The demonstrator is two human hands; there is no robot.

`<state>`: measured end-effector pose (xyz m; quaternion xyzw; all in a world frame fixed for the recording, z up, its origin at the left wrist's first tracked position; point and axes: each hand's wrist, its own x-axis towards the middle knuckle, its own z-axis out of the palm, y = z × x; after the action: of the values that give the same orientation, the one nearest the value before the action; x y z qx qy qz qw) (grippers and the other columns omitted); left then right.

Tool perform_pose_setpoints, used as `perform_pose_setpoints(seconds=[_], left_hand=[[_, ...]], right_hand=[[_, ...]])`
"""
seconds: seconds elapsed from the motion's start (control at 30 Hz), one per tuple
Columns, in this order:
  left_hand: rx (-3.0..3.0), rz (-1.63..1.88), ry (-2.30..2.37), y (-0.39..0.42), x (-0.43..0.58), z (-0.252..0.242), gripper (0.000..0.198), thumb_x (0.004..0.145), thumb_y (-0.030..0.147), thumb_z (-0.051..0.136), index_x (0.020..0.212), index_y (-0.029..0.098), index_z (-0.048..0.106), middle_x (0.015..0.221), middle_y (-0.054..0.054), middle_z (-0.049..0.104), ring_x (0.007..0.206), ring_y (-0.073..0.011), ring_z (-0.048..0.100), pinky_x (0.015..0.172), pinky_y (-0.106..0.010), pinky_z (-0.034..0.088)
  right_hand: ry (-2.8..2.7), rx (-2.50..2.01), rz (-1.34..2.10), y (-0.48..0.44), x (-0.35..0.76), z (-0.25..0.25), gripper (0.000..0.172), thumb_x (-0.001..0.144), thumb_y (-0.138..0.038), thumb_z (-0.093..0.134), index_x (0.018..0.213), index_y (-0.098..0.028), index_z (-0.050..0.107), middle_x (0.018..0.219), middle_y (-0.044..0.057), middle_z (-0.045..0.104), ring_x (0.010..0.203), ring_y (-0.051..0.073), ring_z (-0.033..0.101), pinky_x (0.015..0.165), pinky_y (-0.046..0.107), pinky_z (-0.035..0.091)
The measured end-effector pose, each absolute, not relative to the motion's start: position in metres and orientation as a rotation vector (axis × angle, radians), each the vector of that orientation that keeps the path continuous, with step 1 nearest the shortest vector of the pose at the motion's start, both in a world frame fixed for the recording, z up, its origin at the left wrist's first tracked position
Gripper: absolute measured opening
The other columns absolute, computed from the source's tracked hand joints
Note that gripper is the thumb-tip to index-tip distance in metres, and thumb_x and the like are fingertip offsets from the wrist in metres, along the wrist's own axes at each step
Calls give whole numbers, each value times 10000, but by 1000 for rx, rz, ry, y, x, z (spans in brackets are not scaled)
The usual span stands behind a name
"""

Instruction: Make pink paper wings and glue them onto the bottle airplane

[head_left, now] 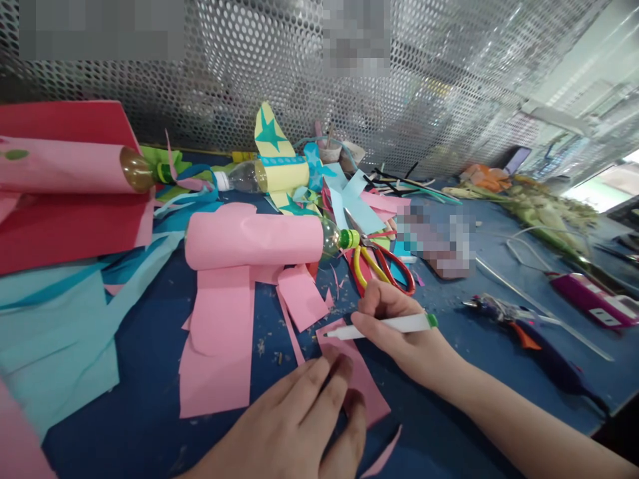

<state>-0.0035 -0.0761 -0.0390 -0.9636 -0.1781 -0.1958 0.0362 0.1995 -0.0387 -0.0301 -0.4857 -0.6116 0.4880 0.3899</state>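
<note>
A white marker (389,326) with a green end is gripped by my right hand (414,339), its tip at the upper left corner of a small pink paper piece (372,399). My left hand (294,412) lies over that piece's left side, fingers extended and pressing it to the table. Another pink rectangle (304,299) rests just beyond. Behind it a plastic bottle wrapped in pink paper (254,239), with a green cap (349,238), lies on its side above larger pink pieces (219,372). Red-and-yellow-handled scissors (382,266) lie open past my right hand.
A hot glue gun (544,352) is at the right, near a purple power strip (594,299). Light blue paper (60,352) and a pink-wrapped bottle with red fins (60,166) lie left. A yellow-wrapped bottle (284,174) stands among scraps before the perforated metal panel (239,46).
</note>
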Motion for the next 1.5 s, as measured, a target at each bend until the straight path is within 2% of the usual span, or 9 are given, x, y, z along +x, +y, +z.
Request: perform_pose_setpoints(seconds=[0.57, 0.8, 0.97, 1.27, 1.5], left_hand=[[-2930, -622, -570, -76, 1, -35, 306, 899, 33, 365, 1029, 149, 617, 1056, -85, 736, 1003, -238, 684, 869, -324, 552], [-2927, -652, -577, -73, 2, -38, 252, 909, 55, 416, 1029, 144, 619, 1044, -81, 739, 1015, -231, 677, 894, -314, 541], [-2927, -655, -577, -76, 1, -39, 277, 911, 52, 387, 1036, 150, 615, 1061, -79, 732, 1026, -236, 672, 895, -324, 537], [-2843, -838, -674, -81, 4, -50, 207, 883, 75, 468, 1008, 153, 613, 1016, -65, 740, 996, -222, 672, 900, -319, 522], [-2856, -800, -641, -79, 5, -45, 203, 891, 77, 466, 1013, 146, 613, 1008, -70, 745, 949, -219, 689, 883, -328, 534]], right_hand=[[-1580, -1244, 1317, -40, 197, -27, 256, 798, -257, 596, 638, -224, 398, 542, -73, 386, 467, 87, 282, 433, 219, 232], [-1579, -1291, 1278, -41, 197, -29, 258, 805, -253, 590, 636, -223, 398, 542, -69, 390, 474, 90, 301, 429, 216, 253], [-1589, -1318, 1215, -40, 197, -29, 251, 794, -251, 587, 629, -227, 400, 537, -70, 385, 472, 92, 308, 426, 219, 257], [-1563, -1383, 1125, -40, 198, -28, 225, 769, -224, 556, 621, -231, 386, 546, -80, 373, 476, 87, 317, 447, 224, 262], [-1602, -1375, 1050, -37, 202, -26, 219, 780, -191, 534, 624, -228, 384, 564, -78, 374, 494, 86, 302, 459, 230, 246]])
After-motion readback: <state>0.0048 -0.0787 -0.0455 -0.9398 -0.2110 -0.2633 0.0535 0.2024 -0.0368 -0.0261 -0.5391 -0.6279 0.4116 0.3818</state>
